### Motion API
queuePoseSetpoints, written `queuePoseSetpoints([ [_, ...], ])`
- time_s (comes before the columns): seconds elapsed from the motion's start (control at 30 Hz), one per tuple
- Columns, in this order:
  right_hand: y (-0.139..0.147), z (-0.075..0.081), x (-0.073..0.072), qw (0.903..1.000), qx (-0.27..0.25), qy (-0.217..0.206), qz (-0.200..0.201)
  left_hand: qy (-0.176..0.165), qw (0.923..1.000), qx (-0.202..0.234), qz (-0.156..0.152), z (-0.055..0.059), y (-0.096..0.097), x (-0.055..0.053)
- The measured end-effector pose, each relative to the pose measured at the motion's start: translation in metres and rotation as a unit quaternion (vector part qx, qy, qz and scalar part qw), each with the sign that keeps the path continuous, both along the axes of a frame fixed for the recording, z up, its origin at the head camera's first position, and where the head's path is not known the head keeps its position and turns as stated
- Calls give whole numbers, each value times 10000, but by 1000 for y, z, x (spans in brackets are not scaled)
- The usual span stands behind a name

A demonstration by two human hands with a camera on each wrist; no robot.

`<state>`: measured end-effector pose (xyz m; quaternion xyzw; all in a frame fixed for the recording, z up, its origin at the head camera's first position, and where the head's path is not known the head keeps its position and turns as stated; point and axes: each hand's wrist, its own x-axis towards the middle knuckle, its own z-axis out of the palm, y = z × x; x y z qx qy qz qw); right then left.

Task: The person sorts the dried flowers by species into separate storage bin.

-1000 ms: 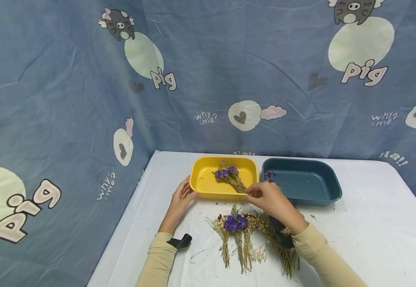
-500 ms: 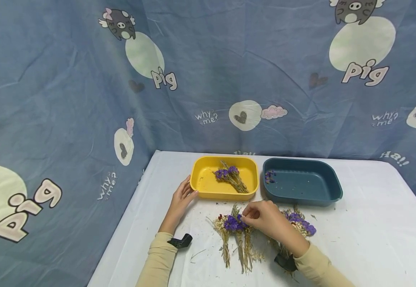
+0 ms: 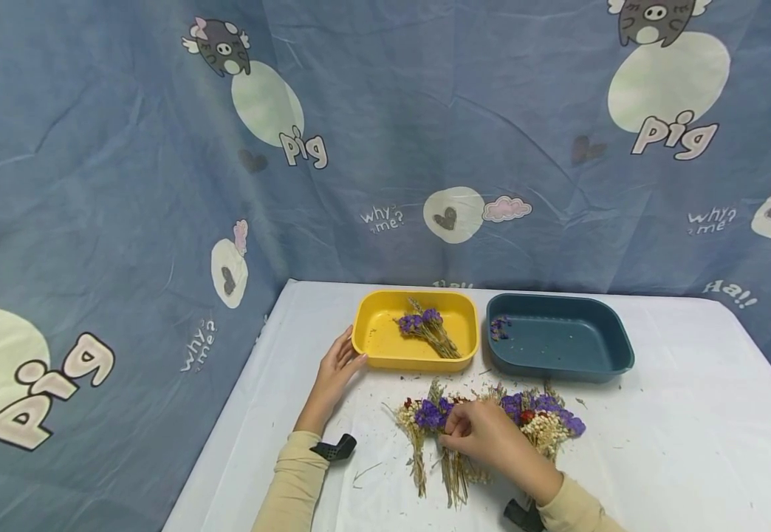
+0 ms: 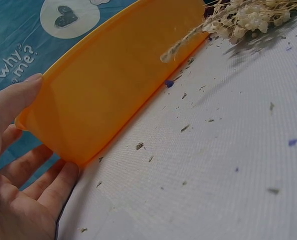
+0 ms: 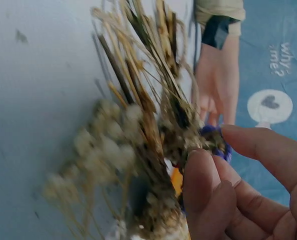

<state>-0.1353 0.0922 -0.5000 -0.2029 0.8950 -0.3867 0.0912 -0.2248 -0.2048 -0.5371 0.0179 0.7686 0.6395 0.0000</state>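
Observation:
My left hand (image 3: 337, 362) rests at the left front corner of a yellow bin (image 3: 419, 364); in the left wrist view the thumb touches the rim and the fingertips (image 4: 66, 172) lie by the lower corner. Inside the bin lies a small bunch of purple dried flowers (image 3: 430, 336) with straw-coloured stems. My right hand (image 3: 485, 436) is over the row of dried flower bunches on the table, next to a purple flower head (image 3: 429, 415). In the right wrist view a gap shows between its thumb and forefinger, with stems (image 5: 158, 65) close by.
Right of the yellow bin stands a dark blue bin (image 3: 558, 369) with a small purple sprig (image 3: 499, 327) at its left end. More purple, red and cream dried flowers (image 3: 548, 425) lie right of my right hand. Bits of plant litter dot the white tablecloth (image 3: 678, 428).
My right hand has moved from the yellow bin's front right corner back toward me, down to the flower bunches on the table. My left hand has stayed at the bin's corner.

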Motion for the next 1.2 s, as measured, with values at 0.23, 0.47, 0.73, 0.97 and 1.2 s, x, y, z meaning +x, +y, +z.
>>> queuePoseSetpoints([
  [0.23,-6,-10,6,9999,-19,-37,-111,-59,10000,-14,33,-2,0,-1],
  [0.47,-9,-13,10,9988,132,177,-435,-19,10000,6,-26,-1,0,-1],
  [0.73,-7,-18,15,9969,285,363,-636,-57,10000,39,-21,1,0,-1],
  [0.97,-9,-22,17,9985,321,181,-410,-57,10000,-23,11,-16,-5,-9],
  [1.2,-6,-25,16,9996,-39,-139,-240,45,10000,-8,-13,-31,-10,-15],
])
